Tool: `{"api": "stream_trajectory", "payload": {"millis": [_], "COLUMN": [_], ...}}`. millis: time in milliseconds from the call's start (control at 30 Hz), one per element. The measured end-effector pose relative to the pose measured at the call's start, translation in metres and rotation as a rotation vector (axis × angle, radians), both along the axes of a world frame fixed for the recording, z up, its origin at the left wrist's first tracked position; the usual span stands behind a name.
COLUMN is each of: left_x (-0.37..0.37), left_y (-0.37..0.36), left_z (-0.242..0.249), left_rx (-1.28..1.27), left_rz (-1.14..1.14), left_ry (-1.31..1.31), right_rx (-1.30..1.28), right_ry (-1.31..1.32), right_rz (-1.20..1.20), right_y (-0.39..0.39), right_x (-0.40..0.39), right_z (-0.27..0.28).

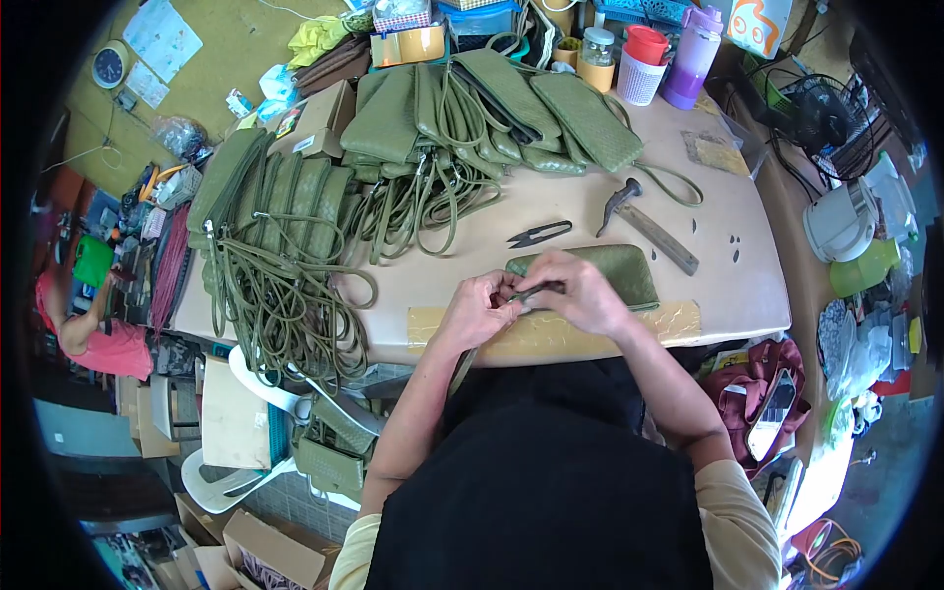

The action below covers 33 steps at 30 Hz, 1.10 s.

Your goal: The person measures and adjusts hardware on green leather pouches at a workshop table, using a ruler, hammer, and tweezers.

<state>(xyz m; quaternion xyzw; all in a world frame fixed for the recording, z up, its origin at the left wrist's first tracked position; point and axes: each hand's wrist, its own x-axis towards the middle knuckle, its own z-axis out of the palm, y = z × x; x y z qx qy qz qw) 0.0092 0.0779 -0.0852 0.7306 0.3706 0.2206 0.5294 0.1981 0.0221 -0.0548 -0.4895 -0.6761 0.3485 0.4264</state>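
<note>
Near the table's front edge, my left hand [478,313] pinches a thin green strap [461,371], whose tail hangs down below it. My right hand [578,292] is closed on the strap's end, close to my left fingertips; the exact joint is hidden by fingers. Under and beside my right hand lies a green woven-pattern pouch [621,273]. Just beyond the hands are black thread snips [540,234] and a hammer [649,226] with a wooden handle.
Piled green pouches [383,113] fill the back of the table. More pouches with tangled straps [295,295] spill over its left edge. A purple bottle [691,59] and a white cup [639,81] stand at the back right. Another person [108,339] is at far left.
</note>
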Motion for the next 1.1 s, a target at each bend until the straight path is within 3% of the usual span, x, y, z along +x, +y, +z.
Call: {"api": "stream_trajectory", "payload": {"millis": [100,200,267,333,467,567,667,700,800,933,1033,1100], "left_x": [-0.001,-0.003,-0.001,0.000,-0.001,-0.001,0.002,0.003,0.003,0.003,0.013,0.015], "left_y": [-0.001,-0.005,-0.005,-0.004,-0.004,-0.004,0.000,0.000,-0.002,-0.006,-0.015,-0.016], "left_z": [0.003,-0.005,-0.002,-0.003,-0.001,-0.001,-0.004,-0.004,-0.005,-0.003,0.003,0.003], "left_rx": [0.079,-0.033,-0.040,-0.037,0.011,0.006,-0.091,-0.089,0.080,0.206,0.341,0.389], "left_rz": [0.015,0.013,0.003,0.007,0.008,-0.021,0.002,-0.002,0.024,-0.050,-0.022,0.009], "left_ry": [0.096,-0.012,0.020,0.019,0.048,0.067,0.070,0.068,0.098,0.148,0.187,0.205], "right_rx": [-0.094,-0.219,-0.210,-0.018,-0.015,-0.251,-0.080,0.020,0.106,-0.062,0.055,-0.035], "right_ry": [-0.118,-0.235,-0.290,-0.437,-0.280,-0.323,-0.535,-0.415,-0.343,-0.339,-0.397,-0.372], "right_rz": [0.019,0.022,0.002,-0.091,0.054,0.022,-0.126,-0.116,0.034,0.013,-0.046,-0.004], "right_y": [0.007,0.001,-0.002,-0.004,0.002,-0.004,-0.010,-0.010,-0.014,-0.023,-0.020,-0.019], "right_x": [-0.010,0.008,0.019,0.020,-0.006,0.020,0.039,0.037,0.010,0.028,0.021,0.029], "right_z": [-0.004,-0.001,-0.002,0.002,-0.004,0.002,0.001,0.005,0.000,-0.009,-0.020,-0.012]}}
